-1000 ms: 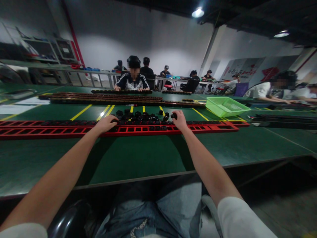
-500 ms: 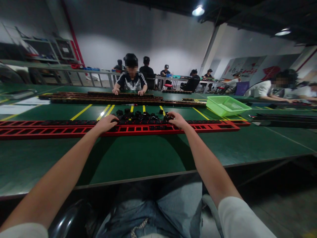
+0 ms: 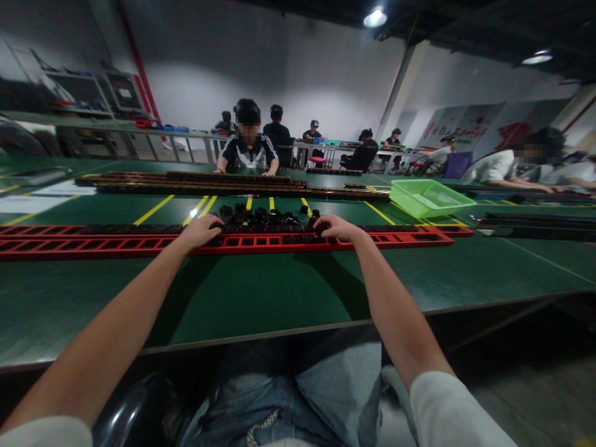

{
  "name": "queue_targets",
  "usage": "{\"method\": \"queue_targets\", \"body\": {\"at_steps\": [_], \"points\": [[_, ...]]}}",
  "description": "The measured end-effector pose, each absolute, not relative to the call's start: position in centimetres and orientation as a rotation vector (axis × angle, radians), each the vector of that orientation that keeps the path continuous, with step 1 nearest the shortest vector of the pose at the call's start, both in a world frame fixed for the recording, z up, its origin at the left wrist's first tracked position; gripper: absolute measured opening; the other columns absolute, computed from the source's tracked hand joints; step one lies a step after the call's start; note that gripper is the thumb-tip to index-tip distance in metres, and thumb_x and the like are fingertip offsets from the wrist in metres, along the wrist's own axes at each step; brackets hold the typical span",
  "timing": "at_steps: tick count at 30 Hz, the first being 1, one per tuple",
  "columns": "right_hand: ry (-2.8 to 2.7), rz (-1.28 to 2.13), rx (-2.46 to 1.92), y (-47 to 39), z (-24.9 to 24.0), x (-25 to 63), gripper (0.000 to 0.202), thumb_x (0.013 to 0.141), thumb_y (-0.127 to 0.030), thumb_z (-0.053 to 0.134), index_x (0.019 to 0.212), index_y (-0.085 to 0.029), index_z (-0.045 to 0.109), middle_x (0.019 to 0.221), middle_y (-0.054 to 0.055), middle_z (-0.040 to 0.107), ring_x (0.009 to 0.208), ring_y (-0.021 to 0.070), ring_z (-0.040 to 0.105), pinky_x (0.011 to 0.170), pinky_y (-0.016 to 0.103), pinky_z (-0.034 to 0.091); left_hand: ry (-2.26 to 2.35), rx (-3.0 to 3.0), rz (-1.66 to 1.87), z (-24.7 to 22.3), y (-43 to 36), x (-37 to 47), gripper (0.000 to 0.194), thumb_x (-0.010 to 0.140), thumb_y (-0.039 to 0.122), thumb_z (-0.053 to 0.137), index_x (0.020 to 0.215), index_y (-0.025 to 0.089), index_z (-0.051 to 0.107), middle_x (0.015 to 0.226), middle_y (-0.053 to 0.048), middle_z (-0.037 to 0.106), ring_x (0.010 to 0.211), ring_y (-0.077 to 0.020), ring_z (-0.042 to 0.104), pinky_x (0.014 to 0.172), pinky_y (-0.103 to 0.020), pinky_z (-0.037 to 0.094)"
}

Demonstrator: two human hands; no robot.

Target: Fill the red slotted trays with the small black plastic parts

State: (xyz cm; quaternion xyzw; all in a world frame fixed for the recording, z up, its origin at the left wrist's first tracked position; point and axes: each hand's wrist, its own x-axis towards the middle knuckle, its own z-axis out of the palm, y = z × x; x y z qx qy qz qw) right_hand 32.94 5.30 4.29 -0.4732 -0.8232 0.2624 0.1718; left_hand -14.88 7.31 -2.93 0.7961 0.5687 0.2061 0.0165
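Observation:
Two long red slotted frames (image 3: 135, 252) lie side by side across the green table (image 3: 279, 292). Black parts fill a number of their slots. Behind the frames, between my hands, is a loose heap of small black parts (image 3: 263, 217). My left hand (image 3: 203, 231) rests over the frames at the heap's left end, fingers curled round something dark too small to make out. My right hand (image 3: 334, 228) is over the frames at the heap's right end, its fingers closed on a small black part (image 3: 322, 228).
A light green basket (image 3: 431, 198) stands at the back right. Long dark strips (image 3: 209, 185) lie across the table behind the heap, with a person's hands at them. Papers (image 3: 46, 197) lie at the left, more dark strips (image 3: 535, 225) at the right.
My right hand has shifted slightly right and its fingers point more to the left. My left hand has hardly moved. The hands of the person opposite have drawn back a little.

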Motion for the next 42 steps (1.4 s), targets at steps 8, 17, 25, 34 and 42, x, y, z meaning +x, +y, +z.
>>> {"method": "queue_targets", "body": {"at_steps": [8, 17, 25, 34, 42], "points": [[-2.402, 0.843, -1.398, 4.6, 5.0, 32.9, 0.047, 0.067, -0.013, 0.061, 0.114, -0.015, 0.068, 0.101, 0.008, 0.072, 0.066, 0.0149, 0.062, 0.056, 0.026, 0.049, 1.766, 2.479, 0.655, -3.0, 7.3, -14.9, 0.048, 0.082, 0.044, 0.044, 0.112, 0.017, 0.069, 0.123, -0.012, 0.064, 0.117, -0.029, 0.059, 0.11, -0.042, 0.043], [-2.503, 0.73, -1.385, 4.5, 5.2, 32.4, 0.046, 0.065, -0.011, 0.065, 0.11, -0.015, 0.072, 0.108, 0.008, 0.071, 0.083, 0.0183, 0.064, 0.071, 0.028, 0.051, 1.758, 2.491, 0.661, -3.0, 7.4, -15.0, 0.048, 0.082, 0.044, 0.044, 0.112, 0.016, 0.069, 0.123, -0.013, 0.065, 0.119, -0.0297, 0.058, 0.11, -0.043, 0.043], [-2.536, 0.676, -1.35, 5.2, 4.6, 32.5, 0.042, 0.063, -0.012, 0.072, 0.105, -0.017, 0.074, 0.107, 0.006, 0.072, 0.093, 0.0215, 0.065, 0.083, 0.03, 0.051, 1.764, 2.496, 0.644, -3.0, 7.4, -14.9, 0.05, 0.082, 0.044, 0.043, 0.114, 0.015, 0.069, 0.125, -0.014, 0.064, 0.121, -0.0294, 0.057, 0.112, -0.042, 0.041], [-2.332, 0.652, -1.355, 5.6, 3.7, 32.8, 0.028, 0.079, -0.023, 0.067, 0.105, -0.016, 0.073, 0.096, 0.007, 0.074, 0.08, 0.0184, 0.066, 0.073, 0.029, 0.051, 1.805, 2.482, 0.608, -2.6, 6.9, -14.6, 0.05, 0.084, 0.043, 0.043, 0.118, 0.016, 0.067, 0.129, -0.013, 0.062, 0.123, -0.0282, 0.056, 0.112, -0.041, 0.04], [-2.163, 0.253, -1.425, 6.9, 1.8, 32.9, 0.017, 0.083, -0.02, 0.061, 0.087, -0.015, 0.077, 0.078, 0.005, 0.073, 0.068, 0.0161, 0.061, 0.067, 0.027, 0.045, 1.818, 2.517, 0.518, -1.4, 5.3, -13.0, 0.061, 0.097, 0.053, 0.027, 0.138, 0.021, 0.057, 0.146, -0.01, 0.052, 0.137, -0.029, 0.045, 0.115, -0.051, 0.034]]}}
